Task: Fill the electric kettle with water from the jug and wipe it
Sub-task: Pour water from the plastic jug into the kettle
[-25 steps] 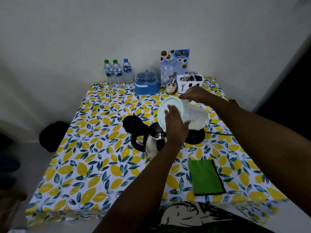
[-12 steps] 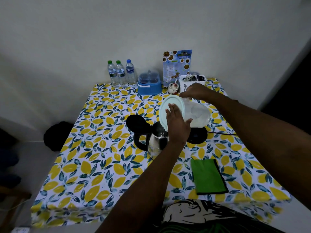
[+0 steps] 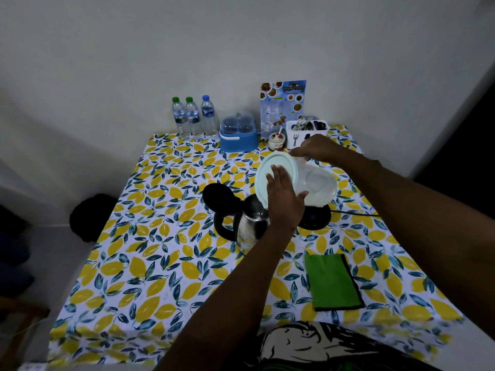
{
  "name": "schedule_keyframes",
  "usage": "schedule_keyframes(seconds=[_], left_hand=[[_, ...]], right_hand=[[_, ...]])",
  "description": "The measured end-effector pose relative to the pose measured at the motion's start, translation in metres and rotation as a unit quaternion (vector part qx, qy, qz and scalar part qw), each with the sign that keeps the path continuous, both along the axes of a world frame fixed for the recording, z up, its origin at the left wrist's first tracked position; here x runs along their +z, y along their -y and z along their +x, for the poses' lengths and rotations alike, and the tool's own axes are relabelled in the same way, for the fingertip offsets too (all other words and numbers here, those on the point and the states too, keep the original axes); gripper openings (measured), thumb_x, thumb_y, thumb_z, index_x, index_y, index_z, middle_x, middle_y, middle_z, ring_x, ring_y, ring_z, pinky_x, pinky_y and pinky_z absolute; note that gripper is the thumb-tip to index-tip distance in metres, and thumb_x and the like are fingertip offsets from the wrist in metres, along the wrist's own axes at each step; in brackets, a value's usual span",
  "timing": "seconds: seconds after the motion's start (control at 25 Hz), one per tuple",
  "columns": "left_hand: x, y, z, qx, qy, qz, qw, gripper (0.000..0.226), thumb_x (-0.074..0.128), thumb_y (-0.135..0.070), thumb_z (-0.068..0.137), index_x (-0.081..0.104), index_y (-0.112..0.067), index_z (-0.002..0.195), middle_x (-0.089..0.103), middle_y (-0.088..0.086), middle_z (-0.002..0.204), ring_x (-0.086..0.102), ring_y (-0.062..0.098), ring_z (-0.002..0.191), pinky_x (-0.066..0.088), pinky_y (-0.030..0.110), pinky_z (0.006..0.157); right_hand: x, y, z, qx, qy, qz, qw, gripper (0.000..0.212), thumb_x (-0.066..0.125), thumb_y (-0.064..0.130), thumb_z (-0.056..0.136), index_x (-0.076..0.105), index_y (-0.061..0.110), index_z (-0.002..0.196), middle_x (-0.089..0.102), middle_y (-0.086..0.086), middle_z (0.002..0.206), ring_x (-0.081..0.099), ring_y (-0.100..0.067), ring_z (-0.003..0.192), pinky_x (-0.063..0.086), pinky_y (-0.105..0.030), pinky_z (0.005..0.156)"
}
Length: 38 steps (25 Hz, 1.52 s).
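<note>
I'm still tipping the lidded container (image 3: 317,184) into the kettle (image 3: 251,223).
My left grip (image 3: 285,199) is pressing flat on the lid (image 3: 267,170); my right grip (image 3: 316,149) is clasping its twelve-o'clock rim.

Both forearms are bare; the shirt (image 3: 308,349) looks dark, with a white-and-black graphic print.

Three water bottles (image 3: 193,119) stand at eleven o'clock on the single counter (image 3: 150,263): two have green caps and one has a blue cap. At twelve o'clock there is one blue box (image 3: 237,141), one menu card (image 3: 282,103) and one small jar (image 3: 277,141). At one o'clock is one white cutlery holder (image 3: 297,135); the pieces inside are too dim to count. At the centre is one steel kettle (image 3: 250,223), with one black kettle base (image 3: 314,216) toward three o'clock. There is one clear tub (image 3: 318,187) with one pale lid (image 3: 267,172), and two grips are on it, the left grip (image 3: 284,199) and the right grip (image 3: 316,149). One green cloth (image 3: 332,282) lies at five o'clock.
</note>
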<state>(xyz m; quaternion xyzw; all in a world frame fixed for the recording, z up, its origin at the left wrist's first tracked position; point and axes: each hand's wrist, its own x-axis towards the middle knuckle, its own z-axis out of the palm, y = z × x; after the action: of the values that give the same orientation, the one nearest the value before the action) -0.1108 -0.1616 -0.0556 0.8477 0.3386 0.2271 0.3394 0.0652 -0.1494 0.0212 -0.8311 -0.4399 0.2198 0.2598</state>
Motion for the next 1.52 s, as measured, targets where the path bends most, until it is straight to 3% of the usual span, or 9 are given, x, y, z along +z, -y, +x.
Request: schedule_keyframes(seconds=[0.16,0.36,0.72,0.84,1.0,1.16,1.32,1.44,1.52], left_hand=[[0.001,-0.001,0.003,-0.035,-0.039,0.041,0.998,0.09,0.063,-0.03,0.089,0.004,0.001,0.149,0.001,0.021,0.161,0.0,0.042,0.147,0.008,0.045,0.121],[0.0,0.0,0.017,-0.099,-0.101,0.085,0.986,0.09,0.064,-0.028,0.089,0.003,0.0,0.15,-0.001,0.022,0.161,-0.002,0.044,0.146,0.009,0.048,0.121],[-0.012,0.032,0.077,-0.227,-0.233,0.209,0.922,0.091,0.064,-0.029,0.089,0.005,0.006,0.148,0.004,0.029,0.158,0.005,0.05,0.144,0.015,0.053,0.119],[-0.017,0.051,0.107,-0.262,-0.251,0.234,0.902,0.09,0.063,-0.029,0.089,0.004,0.005,0.148,0.004,0.029,0.158,0.006,0.05,0.144,0.016,0.053,0.119],[-0.028,0.078,0.149,-0.302,-0.277,0.252,0.876,0.091,0.063,-0.031,0.089,0.003,0.004,0.148,0.005,0.028,0.158,0.007,0.049,0.144,0.018,0.053,0.118],[-0.045,0.1,0.176,-0.313,-0.293,0.286,0.857,0.087,0.06,-0.03,0.091,0.003,0.005,0.148,0.006,0.029,0.158,0.01,0.051,0.143,0.019,0.054,0.117],[-0.057,0.113,0.188,-0.325,-0.271,0.286,0.86,0.088,0.066,-0.03,0.086,0.012,0.004,0.148,0.015,0.027,0.157,0.016,0.049,0.143,0.024,0.054,0.115],[-0.061,0.113,0.191,-0.34,-0.246,0.303,0.855,0.089,0.071,-0.042,0.079,0.028,0.0,0.145,0.031,0.023,0.153,0.032,0.044,0.139,0.037,0.05,0.107],[-0.061,0.11,0.19,-0.347,-0.216,0.3,0.862,0.084,0.071,-0.045,0.078,0.037,-0.001,0.141,0.039,0.02,0.15,0.038,0.042,0.137,0.041,0.049,0.104]], right_hand=[[-0.015,0.016,0.007,-0.051,-0.081,0.052,0.994,0.046,0.074,0.04,0.076,0.07,-0.006,0.076,0.066,-0.018,0.072,0.061,-0.025,0.068,0.045,-0.032,0.066],[-0.036,0.05,0.008,-0.144,-0.187,0.122,0.964,0.028,0.074,0.029,0.08,0.064,0.009,0.064,0.054,-0.006,0.058,0.043,-0.015,0.049,0.034,-0.026,0.049],[-0.098,0.117,0.053,-0.318,-0.318,0.186,0.874,0.024,0.073,0.027,0.081,0.065,0.009,0.068,0.055,-0.01,0.063,0.042,-0.021,0.051,0.032,-0.031,0.051],[-0.117,0.146,0.078,-0.346,-0.341,0.207,0.849,0.02,0.07,0.025,0.084,0.066,0.006,0.085,0.05,-0.008,0.064,0.036,-0.02,0.051,0.03,-0.033,0.052],[-0.15,0.184,0.115,-0.391,-0.365,0.242,0.81,0.03,0.07,0.025,0.083,0.07,0.001,0.101,0.055,-0.009,0.069,0.048,-0.017,0.049,0.035,-0.026,0.046],[-0.172,0.207,0.141,-0.43,-0.359,0.227,0.797,0.022,0.072,0.028,0.081,0.066,0.007,0.079,0.052,-0.007,0.062,0.041,-0.017,0.049,0.033,-0.021,0.04],[-0.185,0.221,0.156,-0.424,-0.335,0.189,0.82,0.023,0.067,0.028,0.086,0.06,0.012,0.072,0.051,-0.004,0.062,0.044,-0.015,0.051,0.04,-0.018,0.043],[-0.179,0.242,0.149,-0.346,-0.31,0.2,0.863,0.019,0.052,0.027,0.094,0.062,0.018,0.08,0.059,0.001,0.076,0.055,-0.007,0.065,0.046,-0.029,0.068],[-0.173,0.249,0.141,-0.32,-0.225,0.189,0.9,0.021,0.049,0.033,0.093,0.062,0.017,0.088,0.062,-0.005,0.089,0.057,-0.013,0.081,0.046,-0.039,0.081]])
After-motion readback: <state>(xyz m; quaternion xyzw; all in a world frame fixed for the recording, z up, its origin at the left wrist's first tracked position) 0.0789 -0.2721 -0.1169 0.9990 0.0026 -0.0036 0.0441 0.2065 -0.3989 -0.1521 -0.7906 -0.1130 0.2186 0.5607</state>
